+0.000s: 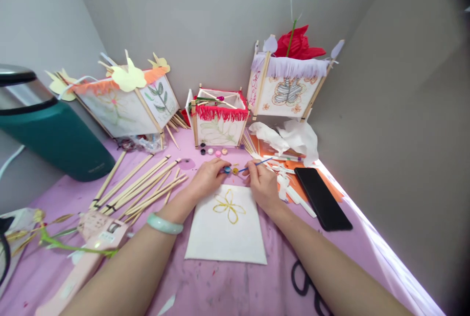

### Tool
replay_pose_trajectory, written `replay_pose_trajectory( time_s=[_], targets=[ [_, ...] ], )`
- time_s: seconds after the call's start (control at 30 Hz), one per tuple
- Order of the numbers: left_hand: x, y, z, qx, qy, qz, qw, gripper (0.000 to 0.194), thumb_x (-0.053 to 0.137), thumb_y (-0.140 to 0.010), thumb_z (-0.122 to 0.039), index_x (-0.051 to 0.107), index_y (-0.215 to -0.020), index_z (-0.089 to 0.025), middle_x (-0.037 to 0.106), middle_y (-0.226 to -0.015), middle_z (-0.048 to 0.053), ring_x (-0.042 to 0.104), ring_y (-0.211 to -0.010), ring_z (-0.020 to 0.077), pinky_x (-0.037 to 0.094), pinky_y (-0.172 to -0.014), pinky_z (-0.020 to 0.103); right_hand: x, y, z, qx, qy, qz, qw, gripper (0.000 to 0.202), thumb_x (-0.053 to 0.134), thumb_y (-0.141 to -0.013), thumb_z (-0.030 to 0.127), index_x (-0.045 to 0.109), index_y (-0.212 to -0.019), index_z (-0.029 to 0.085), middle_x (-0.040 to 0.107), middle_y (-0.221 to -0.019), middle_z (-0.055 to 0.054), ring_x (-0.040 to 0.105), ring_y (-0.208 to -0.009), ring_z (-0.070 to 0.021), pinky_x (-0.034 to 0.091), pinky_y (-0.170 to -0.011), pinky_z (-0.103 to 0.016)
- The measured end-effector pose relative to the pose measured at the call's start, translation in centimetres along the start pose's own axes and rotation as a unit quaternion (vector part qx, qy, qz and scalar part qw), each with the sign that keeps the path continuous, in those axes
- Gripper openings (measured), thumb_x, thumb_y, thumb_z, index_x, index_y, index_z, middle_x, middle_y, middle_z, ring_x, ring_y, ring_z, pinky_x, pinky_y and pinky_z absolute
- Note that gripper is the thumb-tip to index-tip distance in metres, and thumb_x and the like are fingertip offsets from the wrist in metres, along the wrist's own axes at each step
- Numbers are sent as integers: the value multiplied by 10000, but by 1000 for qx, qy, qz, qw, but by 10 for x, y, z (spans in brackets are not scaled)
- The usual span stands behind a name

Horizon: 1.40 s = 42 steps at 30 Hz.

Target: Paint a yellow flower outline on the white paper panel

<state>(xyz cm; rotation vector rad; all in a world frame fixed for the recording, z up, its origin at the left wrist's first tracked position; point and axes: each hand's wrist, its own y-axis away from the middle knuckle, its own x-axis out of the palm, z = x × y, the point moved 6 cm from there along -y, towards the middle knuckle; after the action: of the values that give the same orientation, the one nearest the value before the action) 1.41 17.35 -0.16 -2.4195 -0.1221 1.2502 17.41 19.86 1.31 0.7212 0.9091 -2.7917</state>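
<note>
My left hand (210, 177) pinches a small blue paint pot (227, 170) just past the top edge of a white sheet (225, 242). In my right hand (262, 184) is a thin blue paintbrush (262, 162), its tip pointing left at a small yellow paint pot (235, 171) beside the blue one. A yellow flower outline (229, 206) is painted on the upper part of the sheet, which lies flat between my forearms. Several more little pots (218, 153) stand behind my hands.
Three decorated paper lanterns (220, 130) stand at the back. Wooden sticks (139, 184), a teal bottle (58, 135) and a pink tool (91, 252) are at left. A black phone (323, 198), paper scraps (284, 184) and black scissors (303, 282) lie at right on the purple cloth (216, 291).
</note>
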Motion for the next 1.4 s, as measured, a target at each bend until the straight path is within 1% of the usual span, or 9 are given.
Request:
replay_pose_trajectory(
  time_s=[0.17, 0.27, 0.4, 0.57, 0.77, 0.9, 1.1, 1.27, 1.4],
  targets=[
    [-2, 1, 6, -51, 19, 7, 999, 259, 567, -759, -121, 651, -1001, -151, 643, -903, 36, 568, -711, 119, 446, -683, 227, 1, 0, -1, 20, -30, 0, 999, 299, 408, -918, 393, 578, -786, 185, 682, -656, -14, 604, -466, -124, 466, -507, -243],
    [-1, 1, 10, -74, 19, 11, 997, 286, 576, -743, -126, 648, -1017, -163, 649, -853, 22, 566, -689, 119, 446, -657, 224, 1, -1, -1, 34, -45, -1, 998, 320, 409, -910, 418, 578, -775, 182, 682, -646, -21, 606, -457, -131, 477, -499, -252],
    [-1, 0, 9, -54, -14, 5, 998, 271, 600, -728, -156, 663, -990, -179, 637, -859, 26, 575, -724, 129, 449, -687, 234, 5, -1, -8, 77, -91, -3, 993, 342, 417, -895, 461, 576, -784, 180, 683, -635, -22, 613, -451, -137, 492, -494, -258],
    [-2, 1, 6, -28, -55, -9, 998, 208, 568, -760, -166, 675, -937, -184, 626, -873, 37, 576, -754, 141, 446, -691, 243, 11, 1, -17, 119, -172, -6, 978, 374, 414, -876, 515, 547, -797, 175, 673, -620, -14, 589, -408, -121, 466, -424, -232],
    [-2, 3, 8, -21, -61, -16, 998, 229, 561, -766, -171, 670, -967, -186, 617, -905, 46, 579, -775, 147, 447, -696, 247, -3, -1, -17, 126, -210, -77, 966, 365, 439, -868, 509, 522, -764, 169, 637, -576, 14, 559, -394, -90, 437, -399, -195],
    [-4, 1, 9, -35, -63, -19, 997, 245, 580, -752, -185, 658, -985, -182, 629, -825, 32, 574, -730, 152, 439, -680, 260, -7, -2, -17, 144, -255, -89, 952, 359, 463, -859, 501, 506, -736, 166, 627, -551, 14, 542, -380, -85, 421, -384, -188],
    [-6, 1, 5, -40, -55, -11, 998, 201, 585, -749, -177, 661, -934, -192, 630, -832, 27, 579, -739, 145, 442, -681, 254, -7, -1, -9, 136, -268, -75, 951, 351, 496, -841, 501, 509, -733, 167, 612, -525, 18, 527, -371, -85, 427, -384, -192],
    [-6, 1, 5, -45, -44, -7, 998, 210, 589, -748, -162, 663, -943, -189, 630, -868, 35, 586, -763, 145, 451, -681, 245, -1, 3, -7, 127, -309, -37, 942, 333, 452, -874, 487, 517, -786, 172, 618, -565, 19, 540, -401, -85, 441, -404, -198],
    [-5, 1, 8, -38, -33, -10, 999, 216, 588, -760, -173, 665, -960, -193, 626, -870, 35, 583, -768, 144, 449, -686, 243, -1, 4, -9, 122, -303, -36, 945, 318, 421, -897, 463, 513, -803, 173, 627, -594, 12, 546, -414, -89, 439, -416, -205]
  ],
)
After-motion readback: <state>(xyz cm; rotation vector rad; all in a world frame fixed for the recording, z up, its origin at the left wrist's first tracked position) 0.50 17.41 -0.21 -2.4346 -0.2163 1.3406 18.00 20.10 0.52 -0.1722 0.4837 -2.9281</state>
